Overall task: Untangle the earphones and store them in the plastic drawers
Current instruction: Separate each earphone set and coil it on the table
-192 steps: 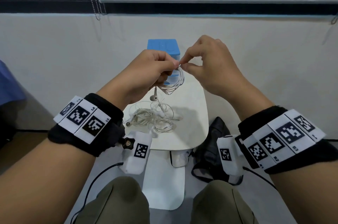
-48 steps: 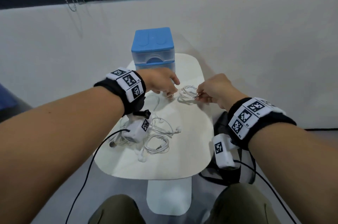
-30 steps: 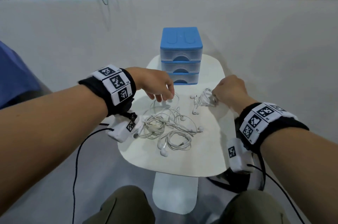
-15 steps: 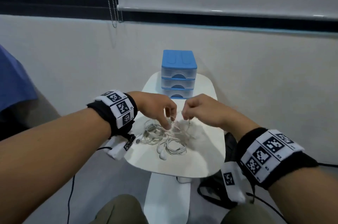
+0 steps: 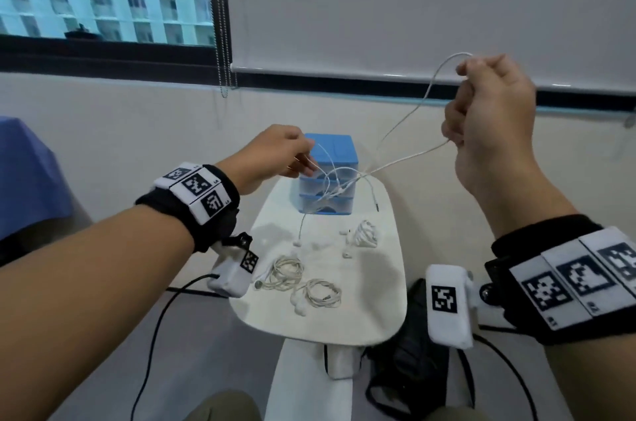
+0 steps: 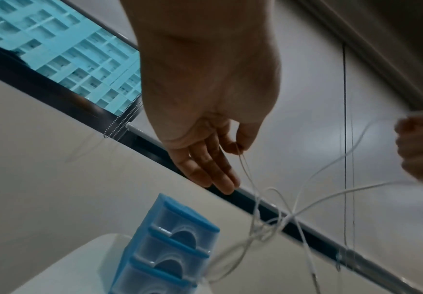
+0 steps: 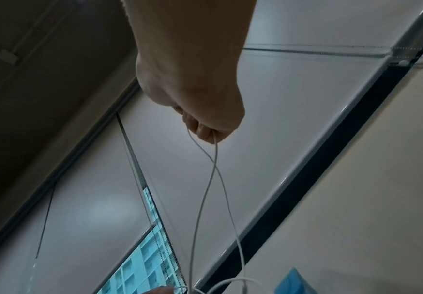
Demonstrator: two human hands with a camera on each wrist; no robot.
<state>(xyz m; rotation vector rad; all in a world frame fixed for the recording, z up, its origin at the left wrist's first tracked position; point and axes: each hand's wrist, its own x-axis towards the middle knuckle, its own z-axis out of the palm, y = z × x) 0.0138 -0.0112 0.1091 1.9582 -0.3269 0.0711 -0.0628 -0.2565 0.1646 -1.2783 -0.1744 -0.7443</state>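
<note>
My right hand [image 5: 488,117], fisted at upper right, grips a white earphone cord [image 5: 406,159]; my left hand [image 5: 275,155], mid-frame, pinches its far strands. The tangle hangs before the blue plastic drawers [image 5: 327,179], centre.

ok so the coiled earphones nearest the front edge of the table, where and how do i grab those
Take the coiled earphones across the bundled loop itself, not by an earbud. They lie flat on the white table, so come straight down from above and pinch both sides of the coil together. That probably keeps the loops from spilling. The neighbouring coil sits close on the left, so approach from the right side.
</note>
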